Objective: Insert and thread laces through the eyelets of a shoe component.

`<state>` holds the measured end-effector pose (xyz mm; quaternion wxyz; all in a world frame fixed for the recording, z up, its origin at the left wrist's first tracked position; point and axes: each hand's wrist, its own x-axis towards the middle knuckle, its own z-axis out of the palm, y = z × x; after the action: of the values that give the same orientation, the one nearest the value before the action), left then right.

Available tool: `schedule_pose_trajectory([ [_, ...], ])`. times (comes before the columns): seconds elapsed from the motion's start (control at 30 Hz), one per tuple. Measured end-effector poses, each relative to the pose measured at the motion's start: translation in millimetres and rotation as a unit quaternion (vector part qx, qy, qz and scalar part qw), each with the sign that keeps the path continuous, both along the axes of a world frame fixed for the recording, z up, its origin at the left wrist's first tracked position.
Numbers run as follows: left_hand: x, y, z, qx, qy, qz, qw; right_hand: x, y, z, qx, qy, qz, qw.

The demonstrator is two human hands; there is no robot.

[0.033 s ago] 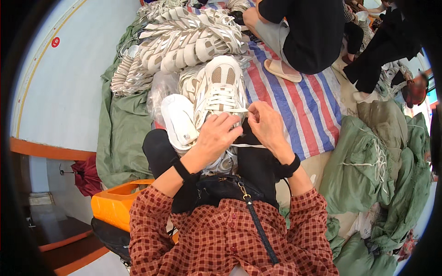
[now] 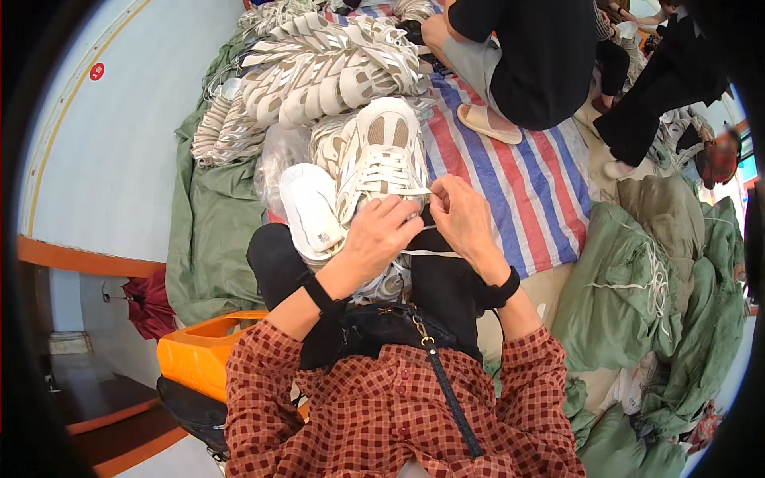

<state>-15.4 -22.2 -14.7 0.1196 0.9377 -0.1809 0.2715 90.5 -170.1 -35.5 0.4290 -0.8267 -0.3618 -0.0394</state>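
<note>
A beige and white sneaker [image 2: 388,131] rests toe away from me between my knees, its laces crossed over the tongue. My left hand [image 2: 381,233] is closed on the sneaker's near part, fingers bent and their tips partly hidden. Just right of the shoe, my right hand [image 2: 464,219] pinches a flat white shoelace [image 2: 414,191] drawn sideways from the upper eyelets. Another length of lace trails below, across my dark trousers. Left of the sneaker, touching it, sits a white shoe-shaped piece [image 2: 311,203] with a small dark label.
Strung stacks of beige shoe uppers [image 2: 327,80] lie beyond the sneaker. A striped sheet [image 2: 510,183] covers the floor to the right, where a person in dark clothes [image 2: 534,72] sits. Green sacks [image 2: 613,287] lie at right; an orange plastic piece [image 2: 199,350] stands at left.
</note>
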Motion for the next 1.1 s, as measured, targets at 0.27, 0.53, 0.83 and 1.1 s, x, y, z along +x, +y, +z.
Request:
schedule_pose_trajectory([
  [0.27,-25.2,50.4,30.3,-0.162,0.158,0.047,0.973,-9.1,7.0,1.7,0.014,-0.033,-0.02,0.999],
  [0.53,-81.0,141.6,113.9,-0.28,0.48,0.093,0.826,-13.0,13.3,13.4,0.031,-0.034,-0.082,0.996],
  [0.83,-212.2,314.8,95.9,0.067,0.454,0.468,0.755,-23.9,11.1,7.0,0.042,0.037,0.033,0.998],
  [1.1,-119.7,178.3,53.6,-0.088,0.347,0.329,0.874,-58.9,-22.1,27.9,-0.097,-0.017,0.122,0.988],
])
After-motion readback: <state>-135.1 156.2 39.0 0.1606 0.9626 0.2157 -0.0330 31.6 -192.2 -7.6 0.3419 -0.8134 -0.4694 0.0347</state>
